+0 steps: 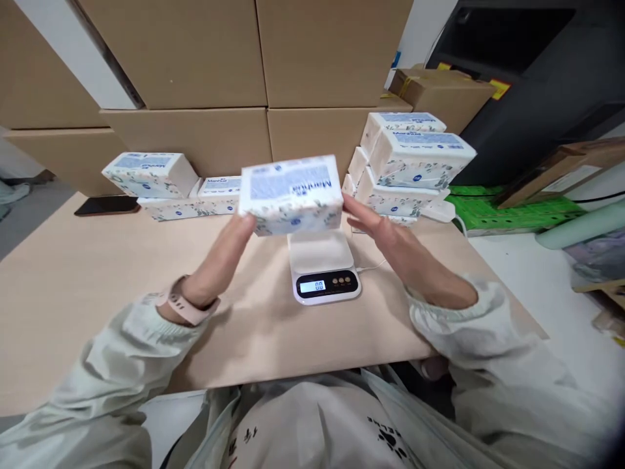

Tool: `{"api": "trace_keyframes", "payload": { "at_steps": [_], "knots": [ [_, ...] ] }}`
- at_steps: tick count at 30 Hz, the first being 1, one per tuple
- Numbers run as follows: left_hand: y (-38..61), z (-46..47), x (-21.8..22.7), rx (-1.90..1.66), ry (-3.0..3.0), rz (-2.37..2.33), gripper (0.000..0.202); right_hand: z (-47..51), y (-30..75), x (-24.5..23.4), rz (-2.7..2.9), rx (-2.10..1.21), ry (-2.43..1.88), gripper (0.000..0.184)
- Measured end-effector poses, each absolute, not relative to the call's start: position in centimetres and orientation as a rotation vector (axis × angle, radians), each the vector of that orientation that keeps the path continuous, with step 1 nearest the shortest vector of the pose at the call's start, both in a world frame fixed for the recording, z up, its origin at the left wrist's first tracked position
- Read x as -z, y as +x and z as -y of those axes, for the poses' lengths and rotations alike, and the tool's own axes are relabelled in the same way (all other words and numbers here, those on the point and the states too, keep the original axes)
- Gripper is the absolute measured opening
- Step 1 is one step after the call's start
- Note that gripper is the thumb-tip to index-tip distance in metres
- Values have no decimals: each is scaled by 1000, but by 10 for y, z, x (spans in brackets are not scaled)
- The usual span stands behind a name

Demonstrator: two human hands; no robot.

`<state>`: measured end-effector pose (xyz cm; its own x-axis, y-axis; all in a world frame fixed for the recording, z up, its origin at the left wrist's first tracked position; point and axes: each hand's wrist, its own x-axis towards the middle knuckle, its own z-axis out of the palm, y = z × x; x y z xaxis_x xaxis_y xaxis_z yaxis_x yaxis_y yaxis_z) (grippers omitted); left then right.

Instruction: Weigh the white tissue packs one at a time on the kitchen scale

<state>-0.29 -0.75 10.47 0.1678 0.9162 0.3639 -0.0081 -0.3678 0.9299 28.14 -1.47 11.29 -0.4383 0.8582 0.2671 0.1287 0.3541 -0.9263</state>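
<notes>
I hold a white and blue tissue pack in the air just above a small white kitchen scale, whose display reads zero. My left hand grips the pack's left end from below. My right hand is at the pack's right end with fingers stretched toward it, touching its side. The scale's platform is bare under the pack.
Several tissue packs are stacked at the right back of the tan table, others lie at the left back near a dark phone. Big cardboard boxes form a wall behind. Green mat lies at right.
</notes>
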Motion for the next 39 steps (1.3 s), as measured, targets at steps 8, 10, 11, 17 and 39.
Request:
{"api": "trace_keyframes", "payload": {
  "at_steps": [8, 10, 11, 17, 39],
  "knots": [
    [44, 14, -54, -1025, 1613, -892, 66, 19, 322, -27, 1541, -1367, -947, 54],
    [48, 13, -46, -1019, 1580, -900, 69, 15, 324, -21, 1553, -1340, -983, 53],
    [48, 13, -43, -1010, 1567, -919, 71, 13, 325, -18, 1559, -1297, -1014, 53],
    [10, 24, -10, -1177, 1425, -1256, 74, 15, 332, 0, 1387, -702, -1135, 47],
    [-11, 31, 3, -1497, 1020, -1146, 43, 15, 332, 8, 1277, -473, -1099, 40]
  ]
}}
